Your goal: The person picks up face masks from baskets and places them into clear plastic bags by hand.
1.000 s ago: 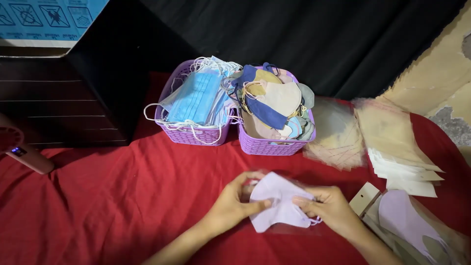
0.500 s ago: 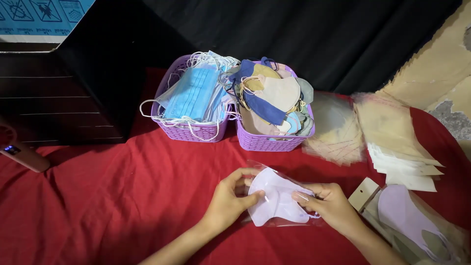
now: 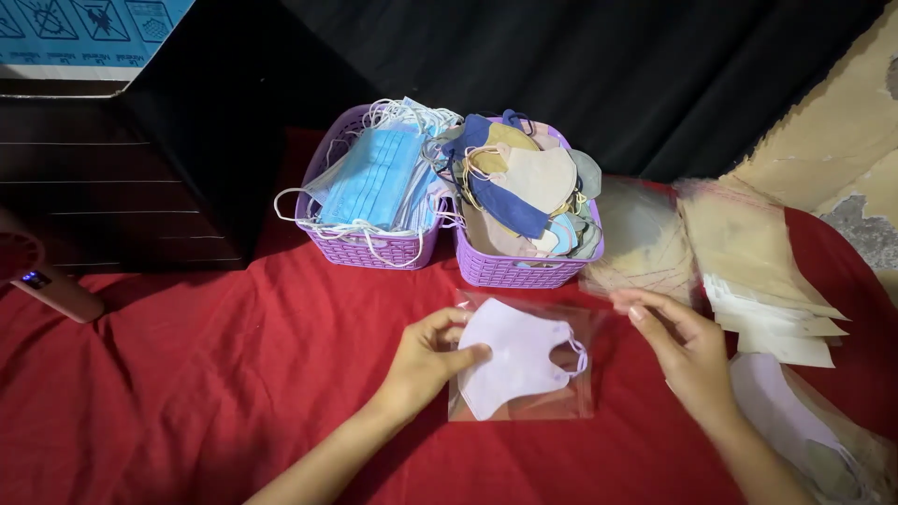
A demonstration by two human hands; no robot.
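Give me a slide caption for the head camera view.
Left hand pins a bagged lilac face mask on red cloth; right hand hovers open.

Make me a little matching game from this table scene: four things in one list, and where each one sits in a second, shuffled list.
Things:
1. pale lilac mask in a clear sleeve
2. blue pleated masks
3. mixed coloured masks
4. stack of flat clear and paper sleeves

Places:
A. in the right-hand purple basket
B. on the red cloth, pinned at its edge by the left hand
C. at the far right of the cloth, beyond the right hand
D. in the left-hand purple basket

Pairs: 1-B, 2-D, 3-A, 4-C
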